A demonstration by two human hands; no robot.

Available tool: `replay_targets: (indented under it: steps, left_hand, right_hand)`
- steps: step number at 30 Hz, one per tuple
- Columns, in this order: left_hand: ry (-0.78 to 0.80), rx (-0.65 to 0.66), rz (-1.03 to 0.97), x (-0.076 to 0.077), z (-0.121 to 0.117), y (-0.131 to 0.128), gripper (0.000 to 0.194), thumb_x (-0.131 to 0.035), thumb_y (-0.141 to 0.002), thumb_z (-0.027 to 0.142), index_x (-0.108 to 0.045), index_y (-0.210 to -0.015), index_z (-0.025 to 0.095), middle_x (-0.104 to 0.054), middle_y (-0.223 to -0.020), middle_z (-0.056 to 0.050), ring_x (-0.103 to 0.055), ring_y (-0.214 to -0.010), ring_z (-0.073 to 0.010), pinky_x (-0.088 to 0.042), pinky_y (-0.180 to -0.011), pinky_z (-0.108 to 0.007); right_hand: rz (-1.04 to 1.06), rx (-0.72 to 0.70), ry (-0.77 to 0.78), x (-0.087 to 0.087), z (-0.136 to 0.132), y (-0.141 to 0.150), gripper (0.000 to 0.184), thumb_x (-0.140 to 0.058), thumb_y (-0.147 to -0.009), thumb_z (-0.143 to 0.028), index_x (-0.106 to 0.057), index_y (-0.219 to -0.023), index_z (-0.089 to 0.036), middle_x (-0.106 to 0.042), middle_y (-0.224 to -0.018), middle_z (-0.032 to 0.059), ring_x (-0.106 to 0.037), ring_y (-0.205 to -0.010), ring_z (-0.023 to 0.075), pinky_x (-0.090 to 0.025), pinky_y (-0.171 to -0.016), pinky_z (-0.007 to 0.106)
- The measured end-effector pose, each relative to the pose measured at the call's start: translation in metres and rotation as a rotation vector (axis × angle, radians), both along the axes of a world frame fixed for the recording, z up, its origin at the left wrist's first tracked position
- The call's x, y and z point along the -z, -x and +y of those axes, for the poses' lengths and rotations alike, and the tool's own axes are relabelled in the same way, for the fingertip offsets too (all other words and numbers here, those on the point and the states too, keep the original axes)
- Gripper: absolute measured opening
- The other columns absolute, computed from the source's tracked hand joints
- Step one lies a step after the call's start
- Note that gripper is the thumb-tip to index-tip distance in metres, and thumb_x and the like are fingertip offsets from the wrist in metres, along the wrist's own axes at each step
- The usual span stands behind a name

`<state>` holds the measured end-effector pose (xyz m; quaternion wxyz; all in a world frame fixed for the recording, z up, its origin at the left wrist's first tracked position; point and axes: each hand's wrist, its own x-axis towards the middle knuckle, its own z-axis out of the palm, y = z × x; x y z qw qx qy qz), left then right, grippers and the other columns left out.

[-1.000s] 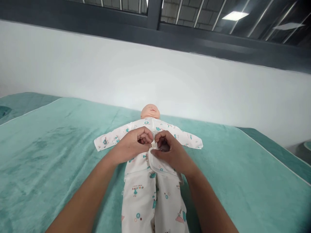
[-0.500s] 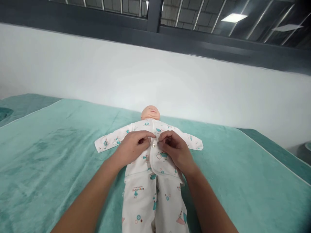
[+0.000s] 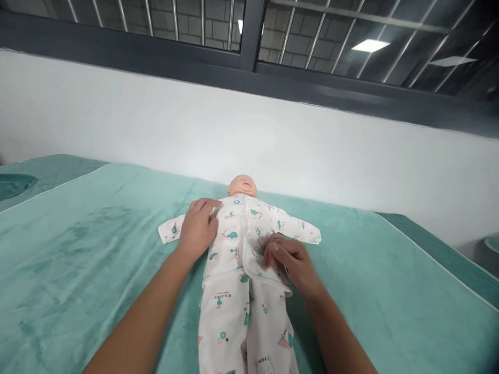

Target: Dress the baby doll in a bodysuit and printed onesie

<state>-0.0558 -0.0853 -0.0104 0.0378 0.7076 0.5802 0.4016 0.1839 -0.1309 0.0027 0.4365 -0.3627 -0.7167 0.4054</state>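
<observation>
A baby doll (image 3: 242, 185) lies on its back, head toward the wall, arms spread. It wears a white printed jacket (image 3: 231, 235) whose front edges meet down the middle, and matching trousers (image 3: 223, 322). My left hand (image 3: 198, 227) rests over the doll's shoulder and sleeve on the left, fingers stretched out and holding nothing. Over the right side of the jacket's lower front is my right hand (image 3: 286, 258), its fingers curled and blurred by motion. Whether those fingers pinch any cloth cannot be made out.
A green plush cover (image 3: 97, 249) spreads under the doll. Behind it rises a white wall (image 3: 163, 124) with a dark window frame (image 3: 249, 47) and metal bars above. A round object (image 3: 493, 243) stands at the far right.
Both hands were together at the jacket's middle, by a button. They have parted: the left moved up and left, the right down and right. The jacket front now lies flat.
</observation>
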Motion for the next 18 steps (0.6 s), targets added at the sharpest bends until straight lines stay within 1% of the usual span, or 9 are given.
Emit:
replay_targets:
  steps: [3, 5, 7, 9, 11, 13, 15, 16, 18]
  left_hand:
    - [0.090, -0.165, 0.272, 0.025, -0.003, 0.023, 0.058, -0.042, -0.077, 0.006, -0.050, -0.133, 0.023, -0.051, -0.137, -0.009, -0.042, -0.127, -0.0279, -0.031, -0.105, -0.048]
    - [0.146, -0.242, 0.375, 0.036, -0.008, 0.038, 0.060, -0.038, -0.082, 0.007, -0.043, -0.139, 0.026, -0.048, -0.141, -0.010, -0.041, -0.128, -0.0288, -0.028, -0.105, -0.052]
    - [0.186, -0.323, 0.403, 0.042, -0.013, 0.051, 0.056, -0.034, -0.086, 0.010, -0.041, -0.140, 0.024, -0.050, -0.138, -0.012, -0.044, -0.124, -0.0303, -0.032, -0.101, -0.053]
    - [0.211, -0.391, 0.401, 0.042, -0.017, 0.058, 0.052, -0.031, -0.089, 0.013, -0.042, -0.139, 0.022, -0.054, -0.132, -0.014, -0.047, -0.118, -0.0317, -0.038, -0.094, -0.052]
    - [0.210, -0.440, 0.405, 0.040, -0.019, 0.059, 0.049, -0.030, -0.090, 0.014, -0.044, -0.136, 0.020, -0.056, -0.126, -0.015, -0.049, -0.115, -0.0324, -0.040, -0.089, -0.050]
    - [0.190, -0.479, 0.415, 0.038, -0.021, 0.057, 0.046, -0.030, -0.090, 0.015, -0.046, -0.133, 0.020, -0.057, -0.123, -0.015, -0.049, -0.113, -0.0325, -0.042, -0.087, -0.048]
    - [0.173, -0.511, 0.420, 0.038, -0.022, 0.053, 0.044, -0.030, -0.090, 0.015, -0.048, -0.130, 0.020, -0.057, -0.123, -0.014, -0.048, -0.114, -0.0327, -0.042, -0.086, -0.047]
    - [0.172, -0.524, 0.419, 0.038, -0.022, 0.052, 0.044, -0.031, -0.090, 0.014, -0.049, -0.130, 0.019, -0.056, -0.123, -0.014, -0.047, -0.114, -0.0329, -0.042, -0.085, -0.046]
    - [0.173, -0.524, 0.418, 0.039, -0.021, 0.051, 0.045, -0.032, -0.089, 0.012, -0.049, -0.129, 0.019, -0.055, -0.124, -0.014, -0.047, -0.114, -0.0326, -0.043, -0.085, -0.045]
  right_hand:
    - [-0.004, -0.114, 0.053, 0.008, -0.023, -0.011, 0.050, -0.048, -0.091, -0.048, -0.064, -0.053, -0.021, -0.061, -0.055, 0.0047, -0.053, -0.061, 0.0186, -0.042, -0.069, 0.037]
    - [-0.006, -0.168, 0.111, 0.012, -0.039, -0.018, 0.050, -0.048, -0.091, -0.051, -0.064, -0.054, -0.021, -0.063, -0.057, 0.0052, -0.055, -0.062, 0.0191, -0.043, -0.069, 0.037]
    - [-0.006, -0.178, 0.181, 0.014, -0.049, -0.027, 0.048, -0.048, -0.091, -0.051, -0.064, -0.057, -0.020, -0.064, -0.061, 0.0053, -0.057, -0.065, 0.0193, -0.044, -0.071, 0.037]
    - [-0.038, -0.113, 0.224, 0.013, -0.048, -0.042, 0.043, -0.049, -0.090, -0.050, -0.066, -0.066, -0.019, -0.067, -0.070, 0.0060, -0.059, -0.071, 0.0197, -0.044, -0.072, 0.036]
    - [-0.112, 0.080, 0.202, 0.012, -0.034, -0.063, 0.037, -0.050, -0.088, -0.050, -0.066, -0.078, -0.018, -0.068, -0.083, 0.0070, -0.060, -0.079, 0.0203, -0.045, -0.073, 0.034]
    - [-0.219, 0.414, 0.122, 0.013, -0.009, -0.087, 0.035, -0.053, -0.085, -0.052, -0.063, -0.090, -0.019, -0.067, -0.095, 0.0077, -0.060, -0.085, 0.0215, -0.044, -0.073, 0.033]
    - [-0.384, 0.772, 0.076, 0.018, 0.018, -0.108, 0.040, -0.056, -0.081, -0.052, -0.059, -0.102, -0.018, -0.065, -0.104, 0.0098, -0.059, -0.087, 0.0230, -0.043, -0.077, 0.035]
    - [-0.487, 0.843, 0.105, 0.021, 0.030, -0.115, 0.043, -0.054, -0.081, -0.053, -0.058, -0.104, -0.017, -0.064, -0.105, 0.0110, -0.059, -0.088, 0.0242, -0.043, -0.077, 0.036]
    - [-0.660, 0.861, 0.154, 0.028, 0.050, -0.122, 0.047, -0.050, -0.083, -0.056, -0.058, -0.107, -0.016, -0.065, -0.104, 0.0122, -0.059, -0.088, 0.0262, -0.041, -0.074, 0.036]
